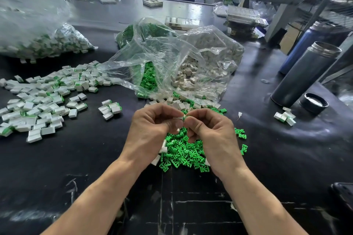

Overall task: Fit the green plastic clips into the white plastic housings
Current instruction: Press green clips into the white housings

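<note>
A black worktop [95, 158] fills the frame, with grey racking and blue bins blurred along the top edge.

At centre, both hands meet just above a loose heap of green clips [183, 150]. The left hand [152, 126] pinches a white housing [179, 118] between thumb and forefinger, and the right hand [208, 129] pinches a clip [184, 117] at the housing's end. Their fingertips are almost touching, and only a sliver of green shows between them. By my reading the clip is being pressed home, though how far it has seated is hidden by the fingers. The pieces are held close above the heap, probably so that the next clip is a short reach away.

Behind the hands, two open clear bags spill forward. One holds clips [148, 78] and the other holds housings [191, 74], with their mouths turned toward the person for easy picking.

Finished pieces [44, 105], white with green showing, are spread across the left of the frame. This keeps them apart from the raw stock. A full bag of them [47, 44] sits upper left, and a few more [284, 117] lie at right.

At right stands a grey flask [305, 74] with its cap [314, 102] off beside it. A blue bottle [305, 47] is behind the flask.
</note>
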`<move>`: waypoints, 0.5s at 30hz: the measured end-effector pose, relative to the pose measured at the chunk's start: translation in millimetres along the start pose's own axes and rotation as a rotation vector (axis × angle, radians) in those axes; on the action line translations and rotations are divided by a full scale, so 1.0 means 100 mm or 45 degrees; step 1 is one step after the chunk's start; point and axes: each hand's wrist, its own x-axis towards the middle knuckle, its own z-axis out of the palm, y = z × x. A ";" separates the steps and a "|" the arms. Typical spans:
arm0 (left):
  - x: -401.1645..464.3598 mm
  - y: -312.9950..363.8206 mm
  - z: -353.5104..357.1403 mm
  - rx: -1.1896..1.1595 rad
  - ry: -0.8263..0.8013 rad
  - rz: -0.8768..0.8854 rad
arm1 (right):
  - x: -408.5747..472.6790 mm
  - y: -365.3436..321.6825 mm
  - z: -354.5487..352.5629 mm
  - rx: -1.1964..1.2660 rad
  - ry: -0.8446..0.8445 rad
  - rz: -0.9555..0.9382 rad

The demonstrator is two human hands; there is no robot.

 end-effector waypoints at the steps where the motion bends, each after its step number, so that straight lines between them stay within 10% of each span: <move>1: 0.00 0.00 0.01 -0.018 0.013 -0.012 | 0.00 0.00 0.01 0.000 0.008 -0.007; 15: -0.02 0.02 0.05 -0.050 0.053 -0.080 | -0.02 0.01 0.04 -0.157 0.097 -0.033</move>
